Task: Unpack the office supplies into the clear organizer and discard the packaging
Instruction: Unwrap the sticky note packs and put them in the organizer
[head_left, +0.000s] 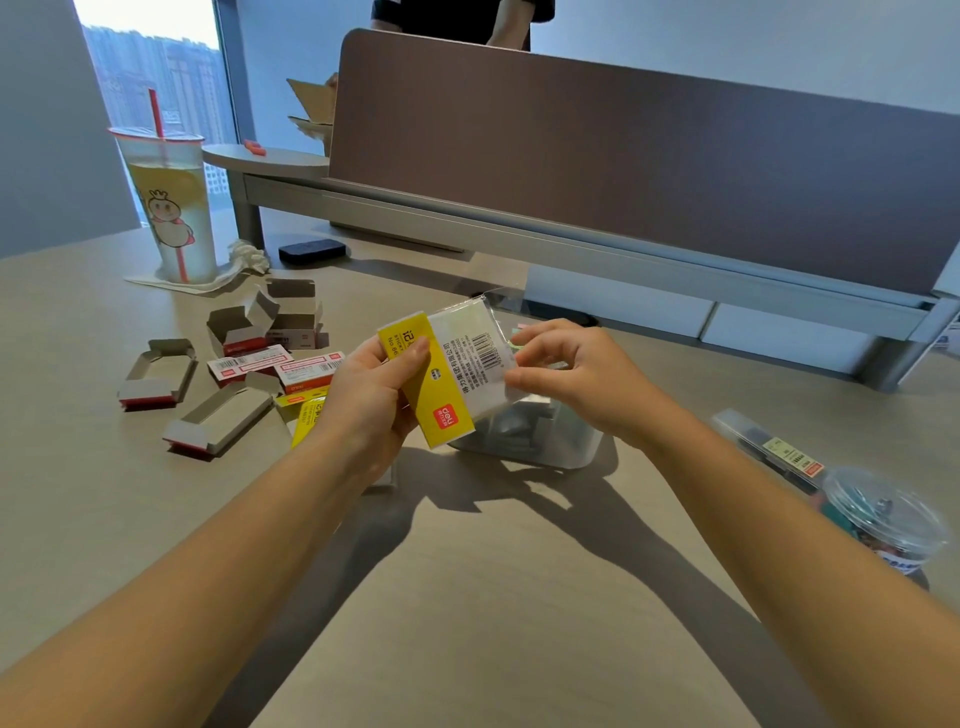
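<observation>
Pack in hand: a sticky-note pack (451, 373), yellow-banded and still in its clear wrapper, was held above the organizer (524, 434), tilted, with the wrapper's open flap pointing away from the person.
Left hand (371, 392): it was clamped on the yellow end of the pack, thumb across the face.
Right hand (566, 371): its fingertips were pinched on the far edge of the wrapper, where pastel note edges showed; the notes were judged to be about to be drawn out, though not yet free.
Organizer: it stood on the worktop (467, 571) just beneath the pack; grey blocks, probably staples, were seen through its wall, so part of the unpacking was judged done.
Emptied boxes (218, 374): several opened cardboard boxes lay flat or gaping to the left, well apart from the organizer; none had been discarded yet.
Second pack (304, 413): another yellow pack lay partly hidden behind the left wrist, apparently unopened.
Still packed, right: a slim clear case (763, 447) and a lidded tub (883, 519) of clips sat near the right forearm, untouched.
Remainder: the notes, the second pack, the case and the tub were judged left to unpack, and all packaging left to bin.
Elsewhere: a drink cup (171, 208) stood at the far left.
</observation>
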